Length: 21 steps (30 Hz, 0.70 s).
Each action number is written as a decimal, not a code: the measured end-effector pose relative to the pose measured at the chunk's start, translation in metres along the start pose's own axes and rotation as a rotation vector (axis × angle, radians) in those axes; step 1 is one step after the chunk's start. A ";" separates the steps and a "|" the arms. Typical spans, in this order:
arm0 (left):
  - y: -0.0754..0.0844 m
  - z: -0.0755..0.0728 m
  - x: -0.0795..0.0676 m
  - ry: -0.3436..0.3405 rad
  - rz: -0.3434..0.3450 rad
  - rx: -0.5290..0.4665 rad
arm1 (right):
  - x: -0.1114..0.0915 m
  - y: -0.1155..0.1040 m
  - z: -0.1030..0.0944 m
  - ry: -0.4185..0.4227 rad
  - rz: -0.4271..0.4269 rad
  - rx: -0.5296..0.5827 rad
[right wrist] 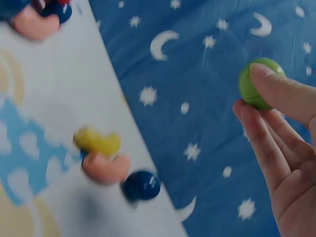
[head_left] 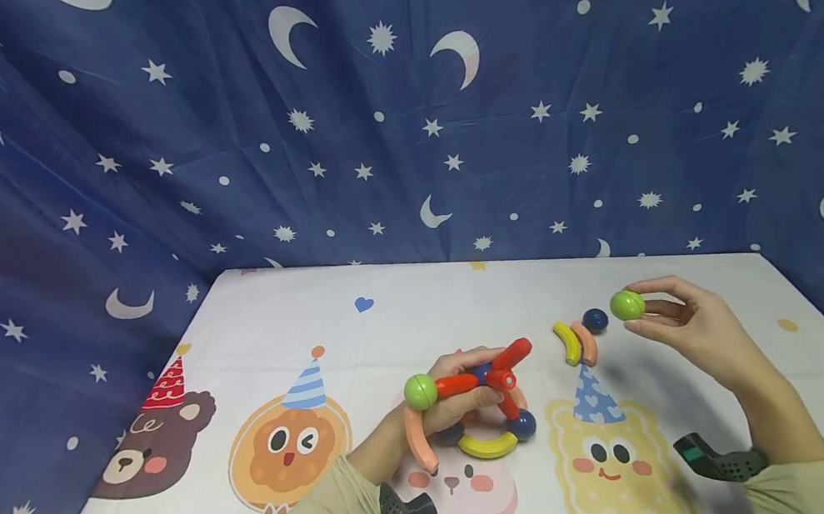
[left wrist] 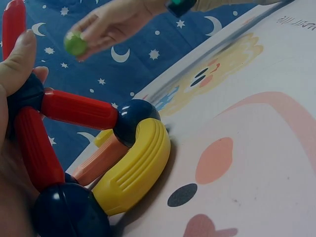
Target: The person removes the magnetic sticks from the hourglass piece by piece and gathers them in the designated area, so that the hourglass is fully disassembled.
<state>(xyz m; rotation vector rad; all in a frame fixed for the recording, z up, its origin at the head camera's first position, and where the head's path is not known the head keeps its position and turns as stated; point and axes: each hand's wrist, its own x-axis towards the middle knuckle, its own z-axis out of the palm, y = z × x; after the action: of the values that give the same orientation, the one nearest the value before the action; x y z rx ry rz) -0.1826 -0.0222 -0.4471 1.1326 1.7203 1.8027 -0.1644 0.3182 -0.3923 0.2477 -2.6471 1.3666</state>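
My left hand point(head_left: 452, 408) grips a toy structure of balls and rods around its upper dark blue ball point(head_left: 481, 373). Red rods point(head_left: 457, 384) spread from that ball, one reaching a green ball point(head_left: 420, 392) with a curved peach rod point(head_left: 418, 439) hanging from it. Other red rods slope down to dark blue balls point(left wrist: 137, 121) low over the table, joined by a curved yellow rod point(left wrist: 133, 170) and peach ones. Off to the right, my right hand point(head_left: 694, 326) pinches a second green ball point(head_left: 626, 305) between thumb and fingertips, raised above the table.
Loose on the table between the hands lie a curved yellow rod point(head_left: 568, 343), a curved peach rod point(head_left: 585, 344) and a dark blue ball point(head_left: 595, 321). A white cloth with cartoon prints point(head_left: 289, 454) covers the table. Behind it hangs a blue star-and-moon curtain point(head_left: 346, 205).
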 end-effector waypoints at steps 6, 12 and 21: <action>0.001 0.002 0.001 -0.003 0.007 -0.066 | 0.004 0.036 0.003 0.044 0.056 -0.084; 0.001 0.001 0.000 0.020 -0.023 -0.016 | 0.004 0.070 0.014 0.107 0.106 -0.162; -0.003 -0.001 0.006 0.027 0.032 -0.001 | 0.004 0.093 0.030 0.218 0.160 -0.275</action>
<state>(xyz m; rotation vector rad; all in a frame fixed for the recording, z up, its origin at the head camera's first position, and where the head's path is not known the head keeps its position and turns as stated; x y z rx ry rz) -0.1880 -0.0180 -0.4483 1.1470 1.7263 1.8460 -0.1899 0.3469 -0.4824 -0.1404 -2.6704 0.9849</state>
